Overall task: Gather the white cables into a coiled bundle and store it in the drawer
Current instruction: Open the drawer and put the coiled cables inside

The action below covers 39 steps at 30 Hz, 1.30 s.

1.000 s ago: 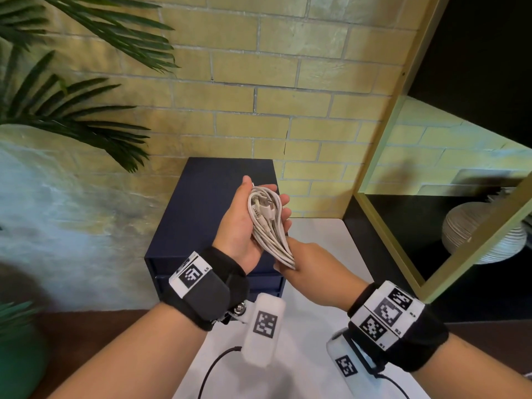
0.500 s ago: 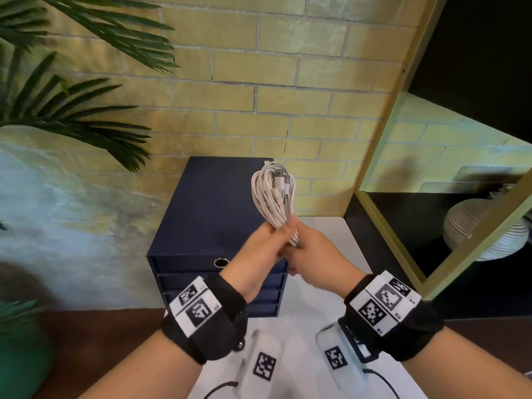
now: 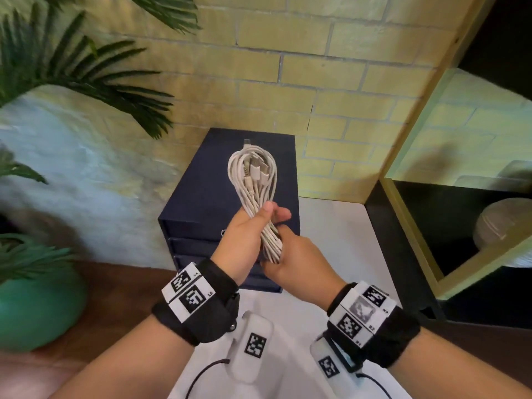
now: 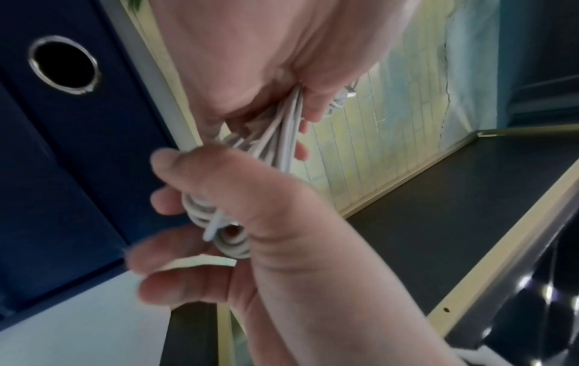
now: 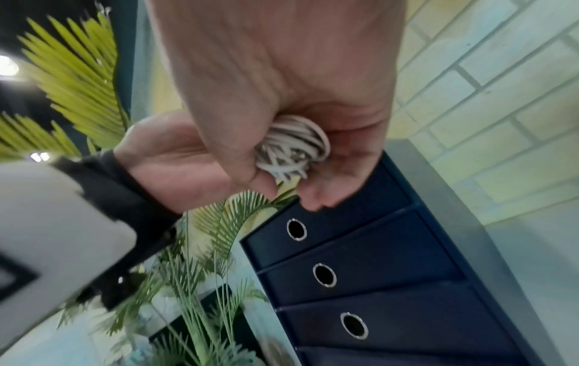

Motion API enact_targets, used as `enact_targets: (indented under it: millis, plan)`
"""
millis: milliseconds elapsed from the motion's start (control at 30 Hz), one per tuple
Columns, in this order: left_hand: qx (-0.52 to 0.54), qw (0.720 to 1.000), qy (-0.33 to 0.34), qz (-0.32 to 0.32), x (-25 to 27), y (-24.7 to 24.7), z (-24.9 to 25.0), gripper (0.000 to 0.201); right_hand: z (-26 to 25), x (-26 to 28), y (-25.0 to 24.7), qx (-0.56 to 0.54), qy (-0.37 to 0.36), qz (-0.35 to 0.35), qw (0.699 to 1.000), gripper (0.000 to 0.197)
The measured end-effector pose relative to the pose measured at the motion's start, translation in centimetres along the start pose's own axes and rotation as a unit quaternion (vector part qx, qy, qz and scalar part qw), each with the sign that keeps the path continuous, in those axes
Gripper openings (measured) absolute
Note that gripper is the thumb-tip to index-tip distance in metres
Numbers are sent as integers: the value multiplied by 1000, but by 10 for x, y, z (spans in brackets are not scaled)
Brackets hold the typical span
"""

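Note:
The white cable bundle (image 3: 253, 180) is a long coil standing upright in the head view, plugs showing in its top loop. My left hand (image 3: 250, 228) grips its middle, thumb across the strands. My right hand (image 3: 288, 259) grips the lower end just below. The right wrist view shows the coil's bottom end (image 5: 291, 148) inside my right fist, with the left hand (image 5: 175, 168) beside it. In the left wrist view the strands (image 4: 282, 138) run between both hands. Behind the bundle stands the dark blue drawer unit (image 3: 201, 197); its drawers (image 5: 360, 252) with ring pulls are closed.
The unit sits on a white tabletop (image 3: 331, 231) against a brick wall. A palm in a green pot (image 3: 37, 306) stands at the left. A black shelf with a gold frame (image 3: 408, 226) holding a ribbed vase (image 3: 503, 226) is at the right.
The left hand left off cradling the coil in its palm and slid down to grip it near the right hand. The bundle swung upright in front of the drawer unit.

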<state>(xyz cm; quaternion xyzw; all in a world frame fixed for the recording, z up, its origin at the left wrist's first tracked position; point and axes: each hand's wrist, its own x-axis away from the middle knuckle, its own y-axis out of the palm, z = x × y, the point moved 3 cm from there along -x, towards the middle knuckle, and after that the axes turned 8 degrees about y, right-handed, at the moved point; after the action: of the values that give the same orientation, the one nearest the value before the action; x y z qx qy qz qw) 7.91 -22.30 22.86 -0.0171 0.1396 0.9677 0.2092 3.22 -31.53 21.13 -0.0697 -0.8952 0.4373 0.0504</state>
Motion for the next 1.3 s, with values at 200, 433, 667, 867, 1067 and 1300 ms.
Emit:
enact_targets:
  millis: [200, 433, 667, 867, 1067, 1300]
  plan:
    - [52, 997, 19, 59, 8, -9, -12, 13, 15, 8, 15, -23, -63, -76, 995, 54]
    - [8, 994, 31, 101, 17, -61, -20, 14, 31, 3, 40, 63, -126, -141, 980, 45]
    - [-29, 995, 28, 89, 25, -98, -25, 19, 24, -22, 82, 80, -104, -169, 977, 63]
    - [-59, 996, 13, 61, 32, -133, -24, 15, 14, -36, 114, 140, -48, -210, 966, 76]
    - [-49, 998, 6, 46, 32, -159, -20, 17, 4, -41, 118, 149, -20, -176, 973, 70]
    - [-42, 999, -4, 9, 26, -178, -10, 21, -9, 6, 116, 203, -41, -196, 958, 62]
